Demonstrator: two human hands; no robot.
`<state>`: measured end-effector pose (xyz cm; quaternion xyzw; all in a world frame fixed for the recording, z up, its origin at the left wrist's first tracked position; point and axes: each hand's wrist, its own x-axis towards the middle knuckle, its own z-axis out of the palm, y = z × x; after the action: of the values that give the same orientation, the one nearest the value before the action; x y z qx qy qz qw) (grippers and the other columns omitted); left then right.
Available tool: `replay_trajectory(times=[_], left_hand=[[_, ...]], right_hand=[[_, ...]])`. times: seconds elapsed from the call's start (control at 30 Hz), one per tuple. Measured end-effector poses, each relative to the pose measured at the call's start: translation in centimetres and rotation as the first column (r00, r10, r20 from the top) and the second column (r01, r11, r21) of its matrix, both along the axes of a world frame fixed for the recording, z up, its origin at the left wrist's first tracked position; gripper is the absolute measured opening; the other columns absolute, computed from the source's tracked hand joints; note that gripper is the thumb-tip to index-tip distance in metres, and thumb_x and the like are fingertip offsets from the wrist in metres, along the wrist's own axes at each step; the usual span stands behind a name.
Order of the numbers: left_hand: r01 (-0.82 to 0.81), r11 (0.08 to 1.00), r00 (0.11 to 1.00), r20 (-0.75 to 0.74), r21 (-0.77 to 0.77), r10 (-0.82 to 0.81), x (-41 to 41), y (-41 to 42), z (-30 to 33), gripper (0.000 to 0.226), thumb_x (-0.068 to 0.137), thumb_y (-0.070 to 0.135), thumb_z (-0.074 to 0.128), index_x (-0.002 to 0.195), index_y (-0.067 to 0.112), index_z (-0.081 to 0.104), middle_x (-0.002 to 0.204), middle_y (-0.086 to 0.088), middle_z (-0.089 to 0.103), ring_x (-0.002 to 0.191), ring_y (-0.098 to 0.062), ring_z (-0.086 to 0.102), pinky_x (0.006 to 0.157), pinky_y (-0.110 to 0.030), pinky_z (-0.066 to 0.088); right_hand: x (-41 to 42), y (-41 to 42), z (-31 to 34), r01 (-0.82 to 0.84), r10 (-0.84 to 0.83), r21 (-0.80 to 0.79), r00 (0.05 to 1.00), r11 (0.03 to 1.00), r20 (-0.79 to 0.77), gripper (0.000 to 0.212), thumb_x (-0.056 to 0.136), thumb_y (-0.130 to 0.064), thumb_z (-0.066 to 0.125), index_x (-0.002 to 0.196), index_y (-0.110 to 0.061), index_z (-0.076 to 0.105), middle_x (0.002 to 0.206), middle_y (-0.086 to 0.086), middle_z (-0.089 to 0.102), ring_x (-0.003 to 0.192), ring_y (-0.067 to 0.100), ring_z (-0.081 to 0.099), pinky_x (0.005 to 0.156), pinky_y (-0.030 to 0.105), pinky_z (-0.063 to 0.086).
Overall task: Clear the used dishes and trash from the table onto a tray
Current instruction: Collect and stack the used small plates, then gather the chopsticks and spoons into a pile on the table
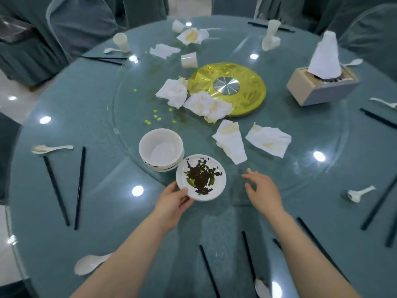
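Now your left hand (174, 200) grips the dirty plate (201, 177) beside the stacked bowls (161, 149). Your right hand (261, 190) hovers spread wide, holding nothing.

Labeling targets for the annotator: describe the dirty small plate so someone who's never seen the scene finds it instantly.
Start at the gold disc in the middle of the round glass table and come straight toward the camera, past the crumpled napkins, to the stack of white bowls. The small plate sits just right of that stack, its near-left rim pinched by the left hand. It is the only dish smeared with dark sauce and green scraps.
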<state>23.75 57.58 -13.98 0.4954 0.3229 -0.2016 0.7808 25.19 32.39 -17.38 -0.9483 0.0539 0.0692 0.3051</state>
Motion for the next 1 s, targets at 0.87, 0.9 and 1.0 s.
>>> replay_trajectory(times=[0.87, 0.9, 1.0], left_hand=[[-0.037, 0.98, 0.993, 0.118, 0.193, 0.014, -15.0, 10.1, 2.6, 0.031, 0.098, 0.009, 0.042, 0.126, 0.011, 0.056, 0.113, -0.009, 0.067, 0.108, -0.024, 0.062, 0.096, -0.035, 0.043], [-0.043, 0.976, 0.991, 0.132, 0.216, 0.014, -15.9, 10.6, 3.0, 0.031, 0.098, 0.007, 0.042, 0.125, 0.01, 0.056, 0.113, -0.011, 0.067, 0.109, -0.027, 0.061, 0.098, -0.036, 0.042], [-0.027, 0.944, 0.987, 0.157, 0.329, -0.027, -18.5, 11.5, 3.4, 0.03, 0.094, 0.006, 0.05, 0.122, 0.011, 0.06, 0.113, -0.011, 0.066, 0.108, -0.025, 0.061, 0.102, -0.039, 0.041]], right_hand=[[-16.1, -1.5, 1.9, 0.398, -0.388, 0.21, 0.917, 0.893, -0.088, 0.011, 0.085, -0.006, 0.065, 0.088, -0.016, 0.069, 0.082, 0.0, 0.069, 0.073, 0.009, 0.06, 0.06, 0.008, 0.041], [-17.3, -1.5, 1.8, 0.401, -0.383, 0.166, 0.915, 0.901, -0.127, 0.011, 0.084, -0.005, 0.065, 0.089, -0.014, 0.069, 0.082, 0.0, 0.068, 0.073, 0.012, 0.06, 0.062, 0.016, 0.042], [-21.1, -1.1, 1.5, 0.365, -0.357, 0.001, 0.913, 0.931, -0.199, 0.012, 0.08, -0.004, 0.064, 0.084, -0.014, 0.07, 0.078, -0.001, 0.067, 0.072, 0.015, 0.058, 0.066, 0.022, 0.037]])
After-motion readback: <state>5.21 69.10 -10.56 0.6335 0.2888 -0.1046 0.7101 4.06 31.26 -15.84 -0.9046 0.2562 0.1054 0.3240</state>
